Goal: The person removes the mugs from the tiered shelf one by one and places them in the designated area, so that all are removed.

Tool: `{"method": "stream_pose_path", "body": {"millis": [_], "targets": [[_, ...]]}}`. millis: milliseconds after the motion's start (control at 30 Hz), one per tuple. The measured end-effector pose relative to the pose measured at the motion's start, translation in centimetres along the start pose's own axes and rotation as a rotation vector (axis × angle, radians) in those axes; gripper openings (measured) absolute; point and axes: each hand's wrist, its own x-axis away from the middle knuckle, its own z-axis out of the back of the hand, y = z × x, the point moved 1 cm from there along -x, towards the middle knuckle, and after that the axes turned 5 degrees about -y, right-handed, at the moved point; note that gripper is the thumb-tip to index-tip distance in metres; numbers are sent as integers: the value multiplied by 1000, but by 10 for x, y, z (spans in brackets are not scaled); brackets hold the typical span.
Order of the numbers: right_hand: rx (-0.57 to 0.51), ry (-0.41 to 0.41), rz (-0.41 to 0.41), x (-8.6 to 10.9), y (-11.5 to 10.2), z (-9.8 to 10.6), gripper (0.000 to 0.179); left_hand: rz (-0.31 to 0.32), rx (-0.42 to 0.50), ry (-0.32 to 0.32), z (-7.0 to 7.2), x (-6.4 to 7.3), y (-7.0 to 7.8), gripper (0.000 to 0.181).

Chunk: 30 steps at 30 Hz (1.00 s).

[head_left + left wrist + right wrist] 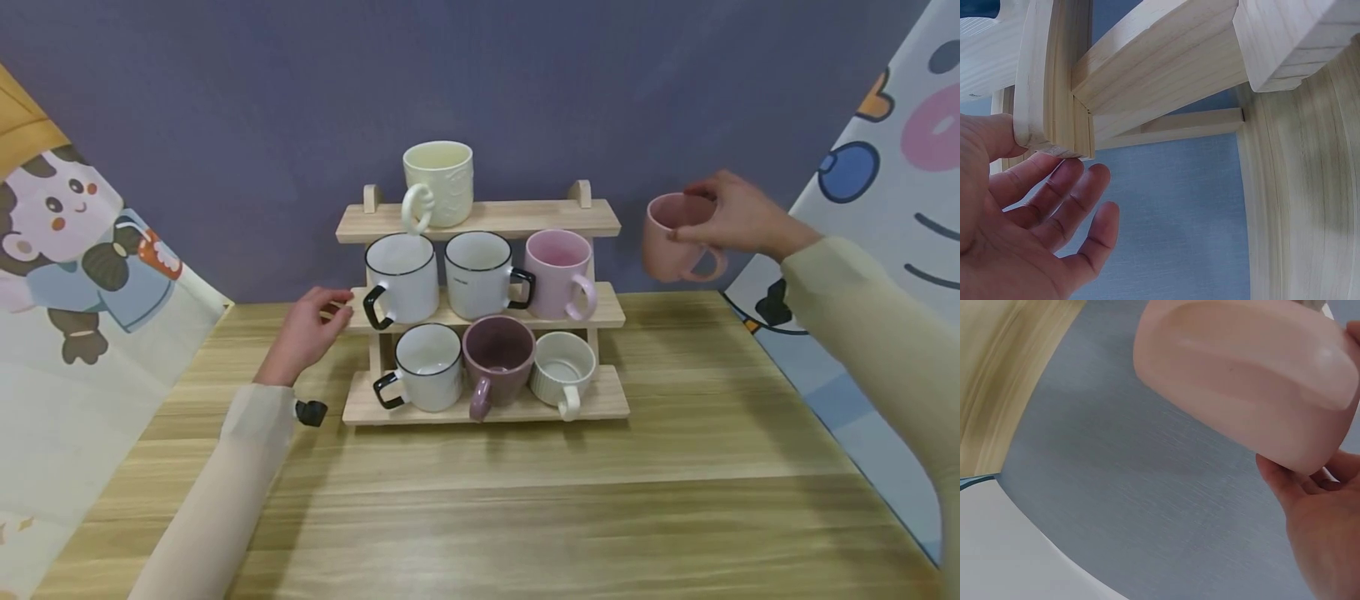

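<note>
My right hand (pixel 738 218) pinches a salmon-pink mug (pixel 663 250) by its rim and holds it in the air right of the rack. The mug's side (pixel 1241 375) fills the top of the right wrist view. My left hand (pixel 306 329) grips the left end of the middle board of a three-tier wooden rack (pixel 525 218), thumb on one face and fingers on the other, as the left wrist view shows at the board end (pixel 1054 94). A cream mug (pixel 450 196) stands on the top tier, left of centre.
The middle tier bears two black-rimmed white mugs (pixel 405 287) (pixel 474 287) and a light pink mug (pixel 555 283). Below stand another black-rimmed white mug (pixel 435 379), a plum mug (pixel 502 367) and a ribbed white cup (pixel 555 371). The wooden table (pixel 480 508) extends in front.
</note>
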Motion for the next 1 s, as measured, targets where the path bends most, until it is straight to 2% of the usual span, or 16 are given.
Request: {"method": "stream_pose_path", "body": {"millis": [200, 433, 1000], "targets": [[-4, -4, -12, -1, 3, -10, 92, 3, 9, -4, -1, -2, -2, 34], [-3, -21, 38, -9, 7, -29, 91, 8, 2, -6, -1, -3, -3, 34], [-113, -18, 83, -22, 31, -80, 85, -11, 6, 13, -2, -2, -2, 33]]}}
